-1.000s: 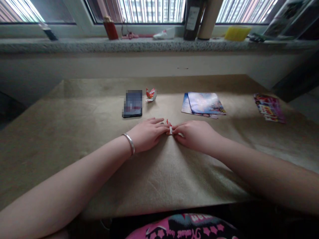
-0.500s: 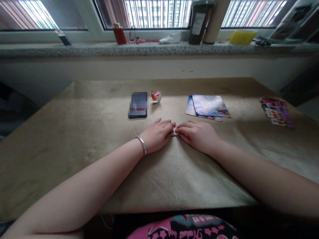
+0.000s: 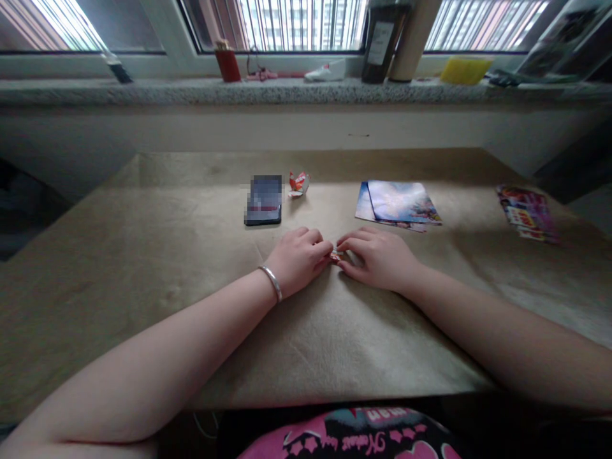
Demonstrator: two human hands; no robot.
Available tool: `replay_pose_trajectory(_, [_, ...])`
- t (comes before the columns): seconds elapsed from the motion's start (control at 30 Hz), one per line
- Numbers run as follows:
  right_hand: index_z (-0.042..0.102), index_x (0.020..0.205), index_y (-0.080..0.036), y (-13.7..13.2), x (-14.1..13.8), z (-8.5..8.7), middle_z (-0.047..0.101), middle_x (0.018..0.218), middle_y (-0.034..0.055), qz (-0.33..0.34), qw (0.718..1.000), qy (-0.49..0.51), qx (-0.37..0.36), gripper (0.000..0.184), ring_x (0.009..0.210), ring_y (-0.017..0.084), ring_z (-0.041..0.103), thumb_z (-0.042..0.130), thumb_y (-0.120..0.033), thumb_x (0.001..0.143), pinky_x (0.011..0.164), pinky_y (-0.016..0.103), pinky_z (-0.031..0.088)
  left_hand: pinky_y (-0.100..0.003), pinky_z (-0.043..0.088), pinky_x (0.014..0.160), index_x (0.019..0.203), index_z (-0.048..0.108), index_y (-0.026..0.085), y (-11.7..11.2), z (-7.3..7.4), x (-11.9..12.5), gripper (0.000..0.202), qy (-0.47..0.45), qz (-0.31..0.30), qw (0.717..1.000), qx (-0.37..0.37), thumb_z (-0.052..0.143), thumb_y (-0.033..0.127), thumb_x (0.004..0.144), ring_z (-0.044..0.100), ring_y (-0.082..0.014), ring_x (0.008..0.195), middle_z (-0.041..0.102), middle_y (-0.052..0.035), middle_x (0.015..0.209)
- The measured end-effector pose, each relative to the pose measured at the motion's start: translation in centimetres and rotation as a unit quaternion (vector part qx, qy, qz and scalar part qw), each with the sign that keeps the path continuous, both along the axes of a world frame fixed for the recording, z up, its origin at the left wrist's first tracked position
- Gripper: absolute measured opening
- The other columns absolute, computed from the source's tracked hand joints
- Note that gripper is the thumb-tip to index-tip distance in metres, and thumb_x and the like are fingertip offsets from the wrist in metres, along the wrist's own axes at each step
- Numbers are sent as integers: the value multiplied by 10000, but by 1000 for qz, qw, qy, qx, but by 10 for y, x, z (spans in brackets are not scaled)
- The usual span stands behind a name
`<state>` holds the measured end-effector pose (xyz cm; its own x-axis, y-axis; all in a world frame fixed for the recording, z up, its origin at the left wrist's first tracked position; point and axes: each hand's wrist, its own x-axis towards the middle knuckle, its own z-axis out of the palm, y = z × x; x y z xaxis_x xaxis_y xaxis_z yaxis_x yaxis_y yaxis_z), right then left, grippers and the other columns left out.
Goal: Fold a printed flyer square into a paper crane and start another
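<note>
Between my fingertips is a small piece of folded paper (image 3: pixel 335 257), red and white, low over the table in the head view; most of it is hidden. My left hand (image 3: pixel 301 258), with a silver bangle on its wrist, pinches the paper's left side between curled fingers and thumb. At its right side, my right hand (image 3: pixel 380 256) curves round with thumb and fingertips at the paper, a gap showing inside the curl. Beyond my hands stands a folded red and white paper shape (image 3: pixel 298 183).
A dark phone-like device (image 3: pixel 264 199), partly pixelated, lies left of the paper shape. Picture sheets (image 3: pixel 401 201) lie beyond my right hand, and colourful printed papers (image 3: pixel 528 213) at the far right. All rest on a tan-covered table (image 3: pixel 191 210). Behind runs a granite sill (image 3: pixel 296 92) with jars.
My right thumb and fingers have spread a little around the paper, while my left fingers have curled more. More of the paper's red side now shows.
</note>
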<state>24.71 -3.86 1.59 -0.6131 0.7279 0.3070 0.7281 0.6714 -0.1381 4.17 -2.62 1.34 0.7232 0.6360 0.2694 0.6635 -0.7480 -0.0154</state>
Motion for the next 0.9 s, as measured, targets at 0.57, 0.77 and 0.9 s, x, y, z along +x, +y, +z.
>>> replay_pose_trajectory(0.57, [646,793,-180,12,5,-10,678,871,60,-2,992,96,-84,122,866,186,577,559,-253,838,781,309,444,-283,426,675,821,625,160,11,-5,1,266,-26,-8,1000,12,452,331,929,548,-165,730,643,-54,817])
replay_pose_trajectory(0.77, [652,793,-187,15,5,-11,637,755,28,-31,985,138,-100,62,756,158,550,618,-237,781,680,266,412,-271,447,702,894,617,163,13,-8,2,88,-79,3,996,-42,565,218,850,567,-162,762,638,-39,829])
replay_pose_trajectory(0.9, [649,856,-192,13,5,-12,594,735,13,-40,984,143,-99,116,695,140,519,636,-268,769,616,241,378,-274,459,708,953,624,157,14,-9,3,139,-104,0,993,-57,584,190,824,571,-162,767,631,-46,848])
